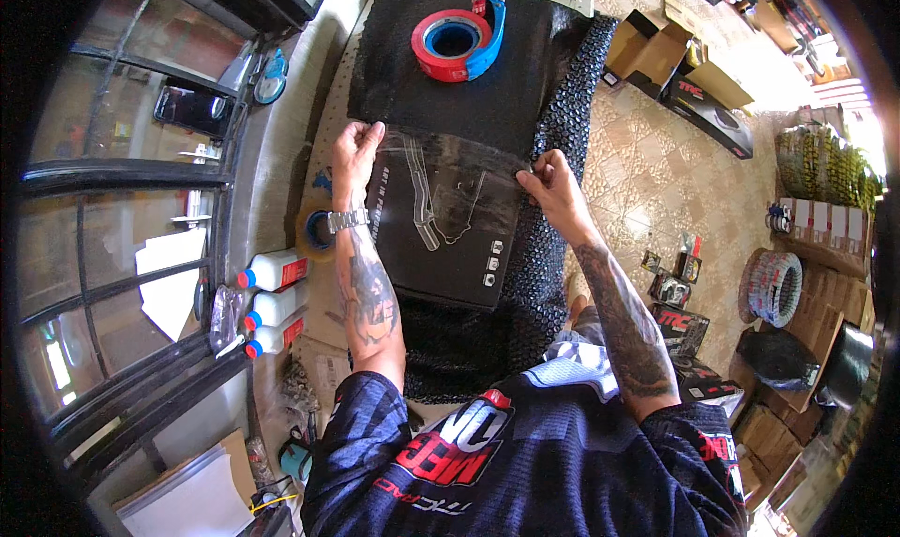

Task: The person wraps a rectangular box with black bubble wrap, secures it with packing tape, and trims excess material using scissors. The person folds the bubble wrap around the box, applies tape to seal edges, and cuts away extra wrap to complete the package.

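A flat black box (394, 255) with printed line art, small icons and writing lies before me on black bubble wrap (562, 129). A black wrap flap (450, 104) covers its far part. My left hand (357, 150), with a metal watch on the wrist, pinches the flap's near edge at the left. At the right, my right hand (555, 189) pinches the same edge between thumb and finger. A glossy see-through band (450, 150) spans the box between them; whether it is tape or film I cannot tell. On the flap rests a red tape roll (430, 48) in a blue dispenser (496, 34).
Left of the box lie another tape roll (316, 231) and several white bottles (278, 270) with blue caps. A barred window (126, 171) lines the left wall. Opened cartons (654, 51), coiled tyres (819, 160) and stacked boxes (830, 234) occupy the tiled floor (626, 206) at right.
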Motion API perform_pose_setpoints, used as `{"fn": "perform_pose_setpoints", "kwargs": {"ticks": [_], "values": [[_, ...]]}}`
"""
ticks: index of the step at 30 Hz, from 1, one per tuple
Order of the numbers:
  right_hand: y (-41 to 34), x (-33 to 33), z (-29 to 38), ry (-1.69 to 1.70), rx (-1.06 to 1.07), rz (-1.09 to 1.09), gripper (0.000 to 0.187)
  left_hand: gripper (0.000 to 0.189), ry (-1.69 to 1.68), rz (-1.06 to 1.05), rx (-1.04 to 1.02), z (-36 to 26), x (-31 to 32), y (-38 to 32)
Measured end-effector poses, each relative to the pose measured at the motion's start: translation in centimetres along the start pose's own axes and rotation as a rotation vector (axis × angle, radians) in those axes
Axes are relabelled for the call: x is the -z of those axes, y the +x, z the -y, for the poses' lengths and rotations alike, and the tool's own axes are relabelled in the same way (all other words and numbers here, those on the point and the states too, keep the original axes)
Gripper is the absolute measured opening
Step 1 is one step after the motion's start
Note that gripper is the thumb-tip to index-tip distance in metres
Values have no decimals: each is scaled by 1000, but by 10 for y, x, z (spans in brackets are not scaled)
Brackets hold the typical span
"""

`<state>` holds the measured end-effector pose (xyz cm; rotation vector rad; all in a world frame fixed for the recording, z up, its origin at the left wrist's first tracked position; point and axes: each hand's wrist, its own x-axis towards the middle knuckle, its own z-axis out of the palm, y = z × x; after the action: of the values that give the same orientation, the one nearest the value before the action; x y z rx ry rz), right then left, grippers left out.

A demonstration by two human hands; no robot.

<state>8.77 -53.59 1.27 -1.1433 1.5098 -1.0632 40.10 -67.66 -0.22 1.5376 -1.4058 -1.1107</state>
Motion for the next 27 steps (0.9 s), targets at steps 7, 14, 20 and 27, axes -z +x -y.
{"fn": "perform_pose_setpoints", "kwargs": {"ticks": [7, 14, 20, 27], "values": [[0, -13, -50, 468, -134, 68, 28, 90, 212, 56, 299, -15, 3, -15], [4, -24, -68, 694, -159, 53, 30, 93, 66, 119, 498, -10, 6, -9], [2, -19, -62, 599, -174, 67, 29, 51, 781, -389, 42, -34, -24, -30], [8, -17, -68, 613, -103, 106, 29, 77, 895, -341, -208, -60, -79, -75]]}}
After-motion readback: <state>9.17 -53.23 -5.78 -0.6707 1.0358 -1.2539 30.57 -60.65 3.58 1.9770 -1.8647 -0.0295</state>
